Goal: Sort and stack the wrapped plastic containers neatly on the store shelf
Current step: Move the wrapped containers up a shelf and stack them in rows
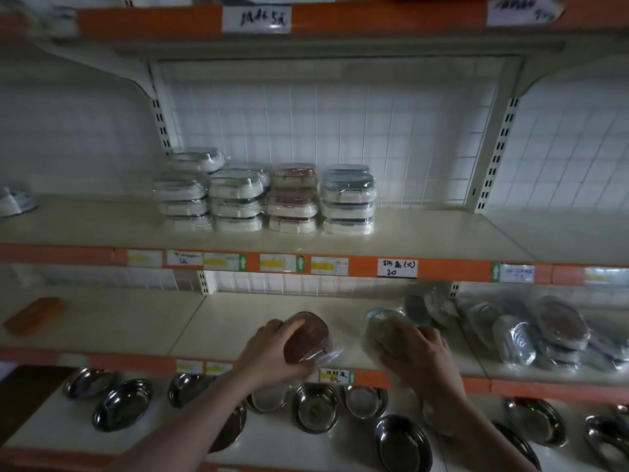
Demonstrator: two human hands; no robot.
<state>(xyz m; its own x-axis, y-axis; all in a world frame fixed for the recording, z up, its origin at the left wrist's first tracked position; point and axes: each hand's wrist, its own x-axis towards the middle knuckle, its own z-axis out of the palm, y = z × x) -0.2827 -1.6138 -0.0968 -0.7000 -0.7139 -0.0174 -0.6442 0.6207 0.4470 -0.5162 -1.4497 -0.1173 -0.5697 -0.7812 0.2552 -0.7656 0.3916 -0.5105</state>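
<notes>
We are gripping a brown-lidded wrapped plastic container (308,338) in our left hand (272,349) and a clear-wrapped container (383,335) in our right hand (422,356); the neat stacks (265,199) are sitting on the shelf above, farther back.

We note orange edge strips (340,15) on the cream shelves (425,240), carrying white handwritten labels (397,268) and yellow-and-white tags with green arrow markers (299,263), against a white wire-grid back panel (340,131). The stacked wrapped containers (238,199) are white-based under clear film, one stack with reddish-brown lids (293,195) and one with grey-blue lids (349,199). The container held at left (308,337) has a brown lid, an orange-brown block (34,315) lies at far left, and the bowls (316,408) below are mirror-bright silver.
</notes>
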